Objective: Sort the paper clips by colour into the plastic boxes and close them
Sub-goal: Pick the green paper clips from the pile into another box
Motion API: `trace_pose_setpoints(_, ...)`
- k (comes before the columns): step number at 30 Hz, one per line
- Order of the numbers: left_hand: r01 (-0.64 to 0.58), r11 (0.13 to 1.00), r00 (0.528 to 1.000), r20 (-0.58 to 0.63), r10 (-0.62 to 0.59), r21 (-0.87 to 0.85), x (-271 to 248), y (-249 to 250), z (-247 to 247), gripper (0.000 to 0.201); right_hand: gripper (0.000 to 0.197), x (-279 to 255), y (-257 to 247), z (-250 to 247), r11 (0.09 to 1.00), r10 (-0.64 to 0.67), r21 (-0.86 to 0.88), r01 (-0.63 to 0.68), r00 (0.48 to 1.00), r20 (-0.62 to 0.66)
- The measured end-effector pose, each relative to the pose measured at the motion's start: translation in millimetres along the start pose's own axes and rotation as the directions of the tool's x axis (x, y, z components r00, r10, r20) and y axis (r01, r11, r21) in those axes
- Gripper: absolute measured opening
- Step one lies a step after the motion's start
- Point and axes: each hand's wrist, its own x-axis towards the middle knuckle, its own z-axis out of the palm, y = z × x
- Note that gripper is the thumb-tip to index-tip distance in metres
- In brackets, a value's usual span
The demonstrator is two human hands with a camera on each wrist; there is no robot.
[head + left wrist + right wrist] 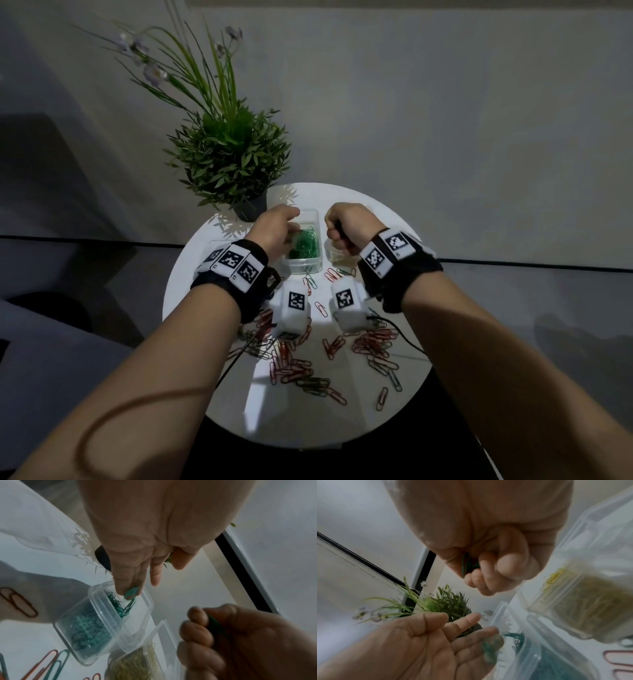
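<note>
The left hand [137,555], fingers straight, drops green clips [131,595] over the green box [303,245]; some could miss. The right hand [489,563], fisted, seemingly grips more.

The open box of clips [303,246] stands on the round table [387,411], toward its far side. Left of and behind that box stands the potted plant [233,154]. Just right of the box sits a second box [337,255]. In front of the box, loose clips [301,370] lie scattered over the table. The left hand [274,229] hangs over the box, the right hand [349,224] to the box's right, over the second box.
</note>
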Motion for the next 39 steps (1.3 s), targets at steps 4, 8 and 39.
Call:
trace_pose_setpoints(4, -0.026, 0.998, 1.0, 0.01, 0.026, -0.06, -7, 1, -6, 0.032, 0.021, 20, -14, 22, 1.0, -0.023, 0.001, 0.023, 0.999, 0.023)
trace_pose_setpoints(8, -0.102, 0.993, 0.994, -0.035, 0.1, -0.066, -14, -1, -16, 0.031, 0.011, 30, -18, 39, 0.996, -0.089, -0.016, 0.09, 0.995, 0.047)
trace_pose_setpoints(39, -0.374, 0.16, 0.917, 0.338, 0.213, 0.914, -35, -86, 39, 0.004, 0.018, -35, 118, -32, 0.426, -0.146, -0.899, 0.099, 0.988, 0.04)
